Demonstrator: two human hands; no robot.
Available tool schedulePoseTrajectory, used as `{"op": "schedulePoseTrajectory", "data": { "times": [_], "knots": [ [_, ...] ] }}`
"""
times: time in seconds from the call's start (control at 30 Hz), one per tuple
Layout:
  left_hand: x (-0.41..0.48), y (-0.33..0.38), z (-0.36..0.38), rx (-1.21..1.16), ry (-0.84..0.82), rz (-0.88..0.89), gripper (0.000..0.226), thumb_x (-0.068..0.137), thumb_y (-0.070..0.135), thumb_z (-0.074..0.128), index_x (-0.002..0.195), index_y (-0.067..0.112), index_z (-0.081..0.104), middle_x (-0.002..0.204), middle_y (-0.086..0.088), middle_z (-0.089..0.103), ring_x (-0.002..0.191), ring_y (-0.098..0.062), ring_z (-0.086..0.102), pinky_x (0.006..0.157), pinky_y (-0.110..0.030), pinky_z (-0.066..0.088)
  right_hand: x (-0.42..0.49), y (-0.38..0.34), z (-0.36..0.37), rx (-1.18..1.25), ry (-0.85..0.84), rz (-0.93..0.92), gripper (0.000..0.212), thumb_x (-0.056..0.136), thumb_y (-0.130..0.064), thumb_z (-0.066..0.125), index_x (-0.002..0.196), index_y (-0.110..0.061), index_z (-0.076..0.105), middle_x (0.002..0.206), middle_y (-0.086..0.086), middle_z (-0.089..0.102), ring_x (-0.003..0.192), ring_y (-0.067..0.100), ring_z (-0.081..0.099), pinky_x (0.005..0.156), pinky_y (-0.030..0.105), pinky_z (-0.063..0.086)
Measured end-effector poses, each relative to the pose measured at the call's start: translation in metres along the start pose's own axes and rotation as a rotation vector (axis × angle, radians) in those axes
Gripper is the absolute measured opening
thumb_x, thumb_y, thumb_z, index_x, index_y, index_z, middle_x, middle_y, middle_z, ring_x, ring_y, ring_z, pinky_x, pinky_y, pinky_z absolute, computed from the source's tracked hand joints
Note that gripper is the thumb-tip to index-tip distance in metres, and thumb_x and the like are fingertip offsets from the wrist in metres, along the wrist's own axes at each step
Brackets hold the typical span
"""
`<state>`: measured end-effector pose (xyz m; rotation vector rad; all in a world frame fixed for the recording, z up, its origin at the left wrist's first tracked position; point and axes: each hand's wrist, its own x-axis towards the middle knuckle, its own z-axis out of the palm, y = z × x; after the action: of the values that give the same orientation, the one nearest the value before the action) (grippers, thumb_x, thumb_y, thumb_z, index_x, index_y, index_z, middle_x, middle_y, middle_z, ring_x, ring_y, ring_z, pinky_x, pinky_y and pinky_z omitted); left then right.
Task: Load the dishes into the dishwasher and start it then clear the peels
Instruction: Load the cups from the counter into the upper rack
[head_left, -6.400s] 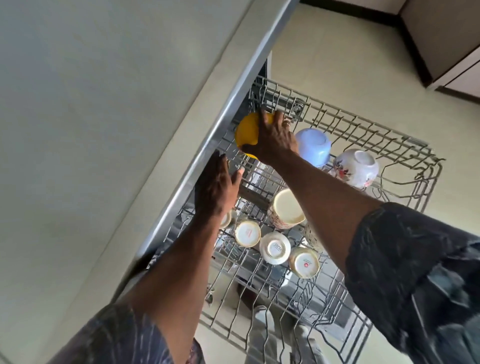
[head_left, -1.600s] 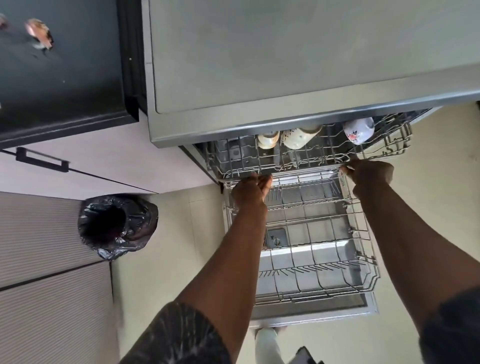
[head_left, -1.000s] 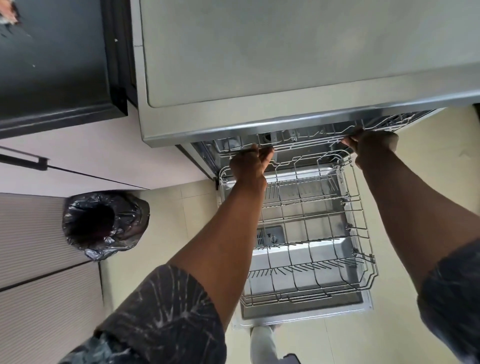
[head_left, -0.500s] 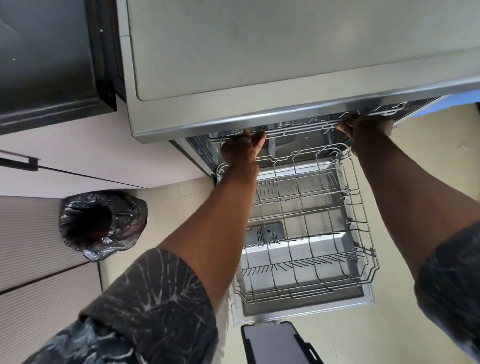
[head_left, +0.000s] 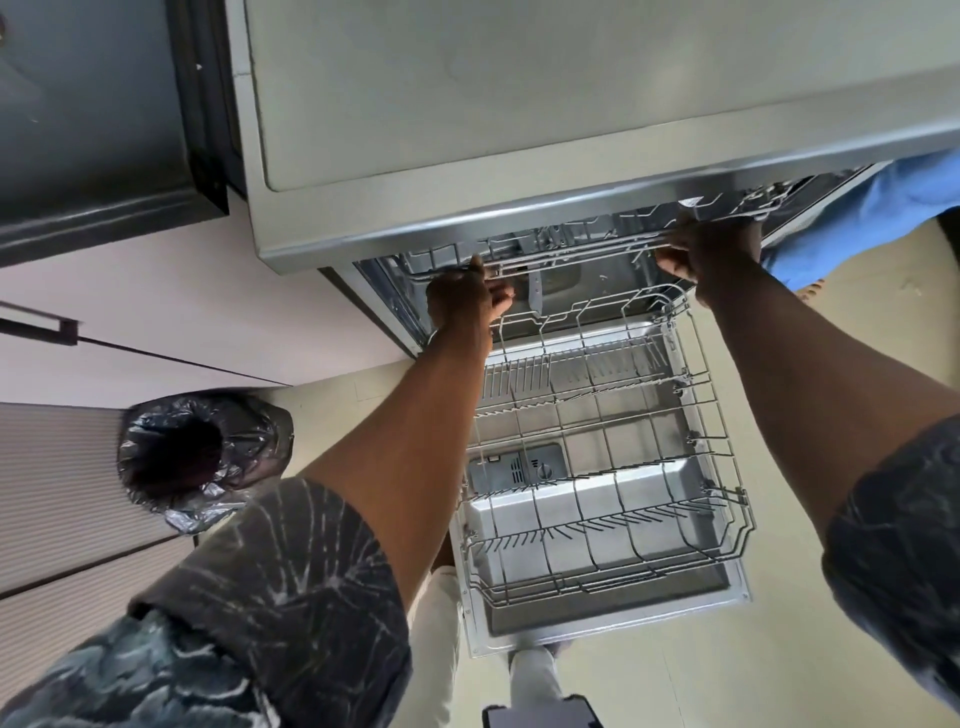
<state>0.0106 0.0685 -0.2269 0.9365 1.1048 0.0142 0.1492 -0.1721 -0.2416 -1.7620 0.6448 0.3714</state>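
The dishwasher stands open under the grey counter (head_left: 519, 104). Its upper rack (head_left: 576, 247) is almost fully inside the machine, with only the front wire rail showing below the counter edge. My left hand (head_left: 460, 301) curls its fingers round the left part of that rail. My right hand (head_left: 711, 252) grips the rail at the right end. The dishes in the upper rack are hidden by the counter. The lower rack (head_left: 602, 415) sits pulled out over the lowered door (head_left: 613, 621) and holds nothing.
A bin lined with a black bag (head_left: 200, 457) stands on the floor to the left of the dishwasher. Another person's blue-clad leg (head_left: 883, 208) is at the right, beside the machine. A dark flat object (head_left: 540, 717) is at the bottom edge.
The upper rack has slid into the dishwasher under both hands, and the cups and bowls on it have gone out of sight below the counter. The lower rack has not moved.
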Motion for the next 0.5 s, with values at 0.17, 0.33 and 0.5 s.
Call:
{"op": "schedulePoseTrajectory", "data": {
  "times": [0.17,0.33,0.5],
  "knots": [
    [-0.035,-0.007,-0.029,1.052,-0.023,0.618,0.033,0.102,0.038,0.053,0.105,0.013,0.074,0.102,-0.011,0.076,0.089,-0.025,0.073,0.083,-0.030,0.056,-0.062,0.001,-0.013,-0.497,0.038,-0.216,0.041,0.092,-0.028,0.055,0.118,0.002,0.062,0.114,0.025,0.067,0.105,0.042,0.066,0.089,0.046,0.057],
    [-0.100,-0.013,-0.067,1.555,-0.071,1.004,0.029,0.097,0.044,0.058,0.105,0.018,0.070,0.101,-0.005,0.074,0.094,-0.023,0.067,0.083,-0.034,0.053,-0.159,0.032,-0.040,-0.855,0.021,-0.471,0.028,0.093,-0.023,0.066,0.108,0.000,0.068,0.105,0.028,0.068,0.099,0.045,0.066,0.082,0.047,0.052],
    [-0.173,-0.009,-0.114,1.545,-0.097,1.122,0.032,0.094,0.046,0.059,0.113,0.022,0.064,0.107,0.001,0.069,0.101,-0.020,0.063,0.085,-0.035,0.051,-0.244,0.055,-0.077,-1.038,-0.027,-0.649,0.031,0.082,-0.032,0.065,0.102,-0.009,0.071,0.101,0.016,0.070,0.093,0.040,0.067,0.077,0.048,0.056]
  ]
}}
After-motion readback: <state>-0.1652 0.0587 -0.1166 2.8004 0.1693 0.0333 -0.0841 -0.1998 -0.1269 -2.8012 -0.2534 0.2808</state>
